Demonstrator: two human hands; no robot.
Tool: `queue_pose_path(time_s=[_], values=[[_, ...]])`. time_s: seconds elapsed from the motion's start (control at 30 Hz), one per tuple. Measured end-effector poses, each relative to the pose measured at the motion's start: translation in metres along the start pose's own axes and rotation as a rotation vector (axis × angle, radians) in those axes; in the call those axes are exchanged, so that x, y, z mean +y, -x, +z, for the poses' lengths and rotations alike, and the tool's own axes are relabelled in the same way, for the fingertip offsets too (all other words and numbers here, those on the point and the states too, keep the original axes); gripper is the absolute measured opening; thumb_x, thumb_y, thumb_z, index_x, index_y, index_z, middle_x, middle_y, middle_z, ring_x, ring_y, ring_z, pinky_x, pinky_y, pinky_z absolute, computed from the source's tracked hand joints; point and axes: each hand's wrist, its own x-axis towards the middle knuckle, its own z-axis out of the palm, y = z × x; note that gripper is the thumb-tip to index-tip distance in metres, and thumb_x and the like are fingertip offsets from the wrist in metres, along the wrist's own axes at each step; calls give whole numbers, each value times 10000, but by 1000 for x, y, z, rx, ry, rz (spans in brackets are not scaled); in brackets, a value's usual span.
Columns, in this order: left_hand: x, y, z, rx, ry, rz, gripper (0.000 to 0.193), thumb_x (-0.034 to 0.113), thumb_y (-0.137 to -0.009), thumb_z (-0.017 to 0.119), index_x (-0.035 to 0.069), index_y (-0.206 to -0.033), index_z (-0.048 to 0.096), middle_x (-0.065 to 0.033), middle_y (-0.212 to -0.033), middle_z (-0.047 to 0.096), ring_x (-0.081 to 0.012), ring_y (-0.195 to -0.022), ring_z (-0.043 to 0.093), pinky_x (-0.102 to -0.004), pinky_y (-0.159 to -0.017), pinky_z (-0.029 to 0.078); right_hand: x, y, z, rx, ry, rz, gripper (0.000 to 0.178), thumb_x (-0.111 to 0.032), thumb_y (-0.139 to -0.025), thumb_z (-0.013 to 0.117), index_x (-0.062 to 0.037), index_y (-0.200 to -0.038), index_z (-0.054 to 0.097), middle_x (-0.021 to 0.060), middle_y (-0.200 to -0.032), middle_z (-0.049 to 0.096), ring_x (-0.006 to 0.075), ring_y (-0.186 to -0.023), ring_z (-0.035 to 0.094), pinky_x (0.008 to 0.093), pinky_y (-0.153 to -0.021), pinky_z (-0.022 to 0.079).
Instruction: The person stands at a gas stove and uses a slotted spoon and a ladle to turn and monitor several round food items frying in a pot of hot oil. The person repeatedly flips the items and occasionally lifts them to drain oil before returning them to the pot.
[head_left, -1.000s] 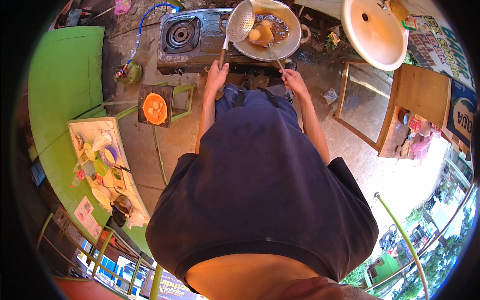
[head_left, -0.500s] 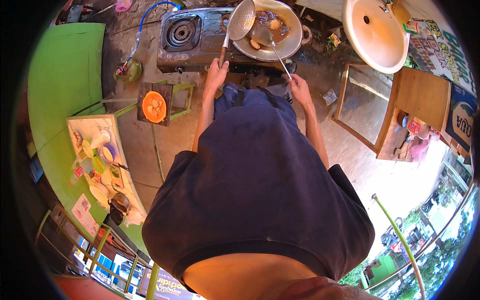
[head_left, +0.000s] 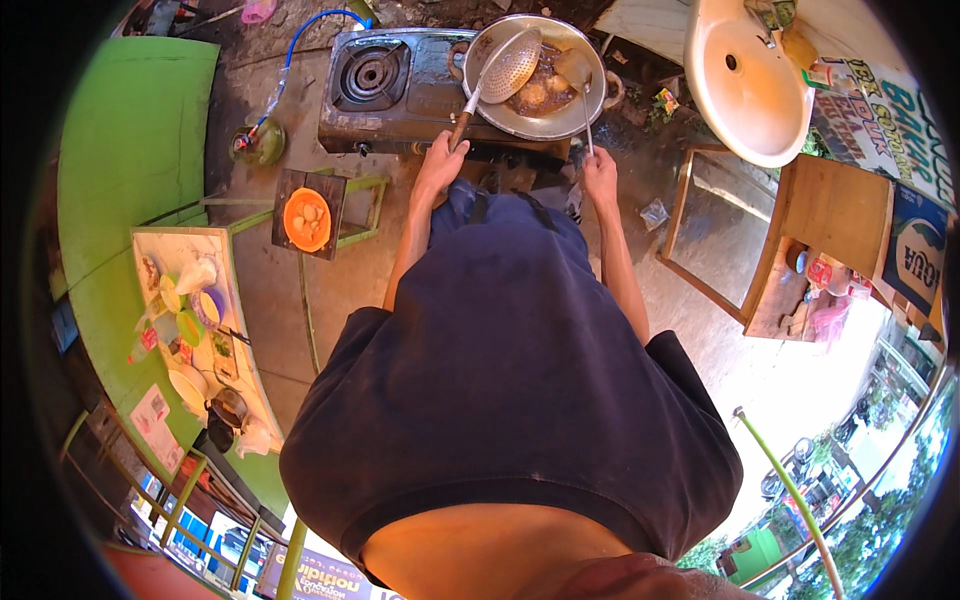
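Observation:
A wide metal wok (head_left: 490,38) sits on the right side of the stove, with brown oil and several pale, round pieces of food (head_left: 534,94) in it. My left hand (head_left: 440,163) is closed round the wooden handle of a perforated skimmer (head_left: 512,70), whose bowl is tilted over the left part of the wok. Gripped in my right hand (head_left: 600,176) is the thin metal handle of a spatula (head_left: 573,68). The spatula's blade is in the wok's right part, beside the food. Its lower edge is hard to make out.
The stove's left burner (head_left: 371,75) holds no pot. A blue hose runs to a green gas cylinder (head_left: 262,142). An orange bowl of food (head_left: 307,219) stands on a small stool at left. Cups and bowls crowd a side table (head_left: 262,385). A sink (head_left: 748,105) is at far right.
The skimmer has moved right and lower, from the wok's left rim to over its inside. The spatula's blade has shifted right, and its handle now stands more upright.

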Motion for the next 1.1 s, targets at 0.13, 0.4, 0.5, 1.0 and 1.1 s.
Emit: queue_pose_path(time_s=[0.13, 0.4, 0.5, 1.0, 1.1], values=[[7, -1, 2, 58, 4, 51, 449, 338, -968, 596, -38, -1206, 539, -235, -995, 648, -368, -957, 622, -444, -829, 470, 6, -28, 8, 95, 209, -92, 276, -167, -958, 544, 16, -1130, 656, 146, -806, 690, 213, -709, 665, 384, -684, 529], [-2, -3, 0, 97, 17, -21, 452, 353, -965, 592, -25, -1207, 542, -321, -1093, 653, -491, -1094, 610, -503, -919, 460, -20, -21, 0, -339, -191, 322, 259, -170, -1008, 494, -33, -1165, 648, -12, -707, 570, 86, -503, 490, 254, -441, 394], [-9, -5, 2, 96, 37, -12, 455, 351, -962, 602, -27, -1209, 541, -323, -1093, 651, -496, -1094, 606, -503, -920, 462, -25, -7, -6, -375, -264, 344, 259, -159, -1015, 490, -24, -1184, 633, -39, -684, 524, 66, -494, 438, 231, -438, 363], [-10, -12, 7, 25, 35, -31, 434, 357, -949, 610, -31, -1138, 565, -291, -1034, 658, -453, -1041, 629, -492, -888, 467, 1, 18, -9, 13, 23, -7, 255, -154, -936, 569, -1, -1105, 684, 102, -703, 636, 173, -658, 610, 353, -668, 503], [-16, -13, 9, 28, 37, -9, 437, 357, -946, 612, -32, -1141, 570, -282, -1032, 659, -435, -1040, 634, -483, -889, 466, 14, -6, -5, 75, 154, -82, 248, -143, -982, 530, 5, -1126, 668, 4, -706, 610, 84, -614, 540, 264, -559, 430]])
